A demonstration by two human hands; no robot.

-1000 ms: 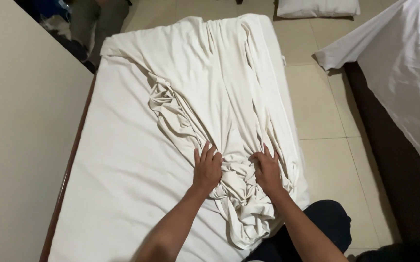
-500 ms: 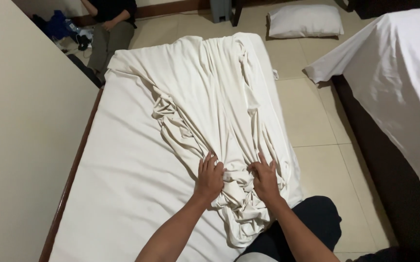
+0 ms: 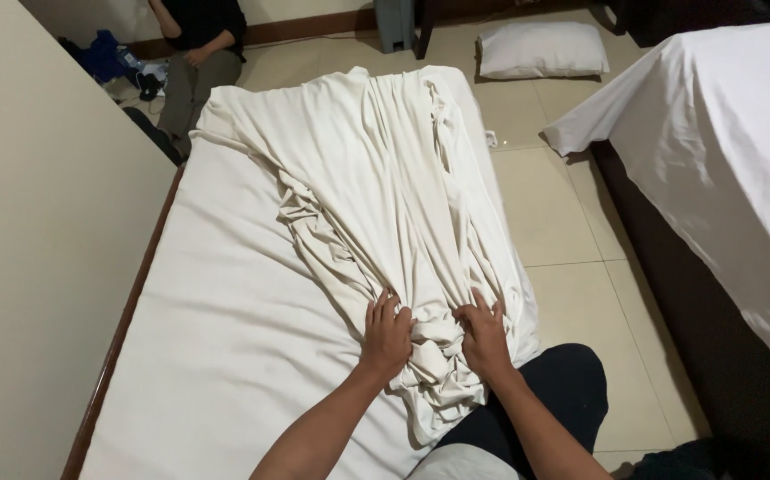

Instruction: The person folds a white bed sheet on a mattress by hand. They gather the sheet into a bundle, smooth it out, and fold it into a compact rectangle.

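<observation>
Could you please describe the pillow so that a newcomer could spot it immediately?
Look past the far end of the bed where the crumpled sheet lies, to the tiled floor. The pillow lies flat there, white and rectangular. It alone lies on the floor; all other white cloth drapes the beds.

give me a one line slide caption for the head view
Left hand and right hand press into a bunched cream cotton bedsheet on a white mattress.
</observation>
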